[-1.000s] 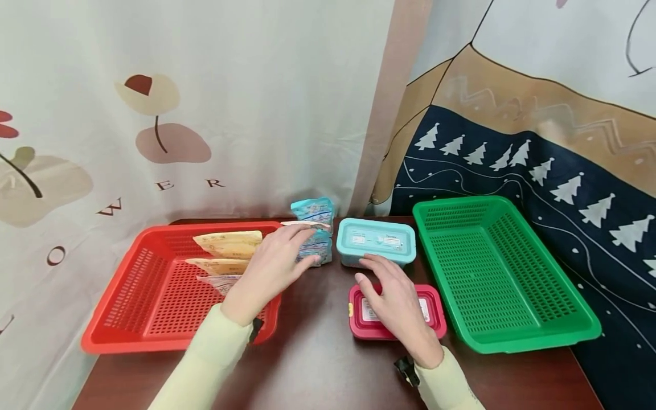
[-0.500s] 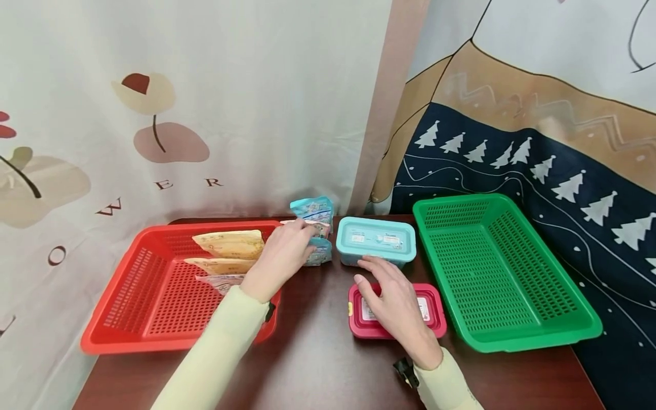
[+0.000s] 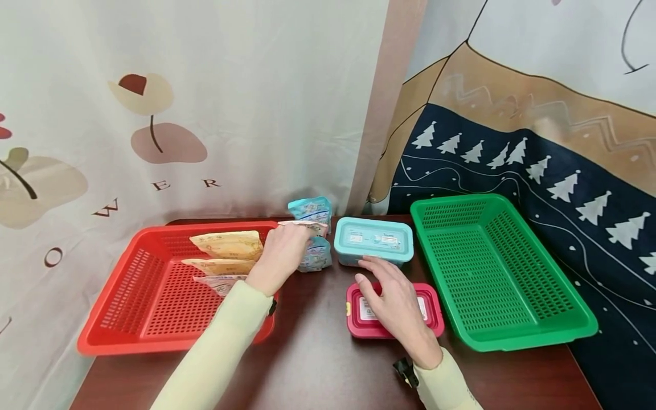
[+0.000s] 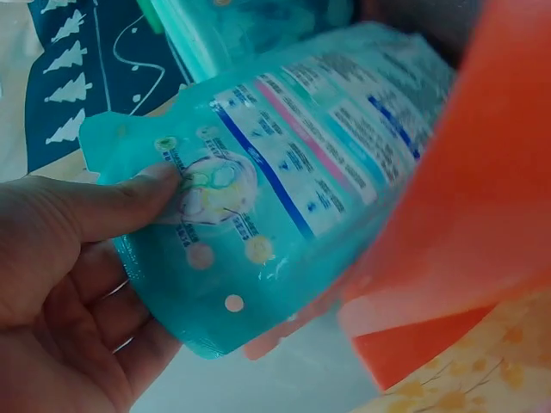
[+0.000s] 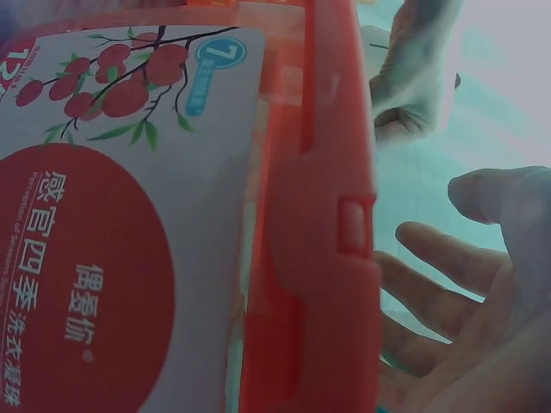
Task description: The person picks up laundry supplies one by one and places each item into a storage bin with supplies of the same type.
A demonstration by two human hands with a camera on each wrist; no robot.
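My left hand (image 3: 284,253) is at the right rim of the red basket (image 3: 148,343). In the left wrist view it pinches the edge of a blue plastic pouch (image 4: 284,181), thumb on the printed face and fingers behind. In the head view, several pouches stand beside the hand: a blue one (image 3: 316,255), a pale one (image 3: 318,227) and another blue one (image 3: 311,209) at the back. My right hand (image 3: 397,304) lies over a pinkish-red box of laundry pods (image 3: 434,310), fingers relaxed, gripping nothing. Its fingertips are near a light blue lidded box (image 3: 375,233).
Inside the red basket, two yellow pouches (image 3: 230,245) and a pinkish pouch (image 3: 217,282) stand in a row. A green basket (image 3: 517,341) is on the right of the brown table (image 3: 318,370). Printed curtains (image 3: 277,114) hang close behind the table.
My left hand has moved slightly forward, and its fingers have closed on a blue pouch. The front blue pouch has shifted a little. The right hand stays over the red box.
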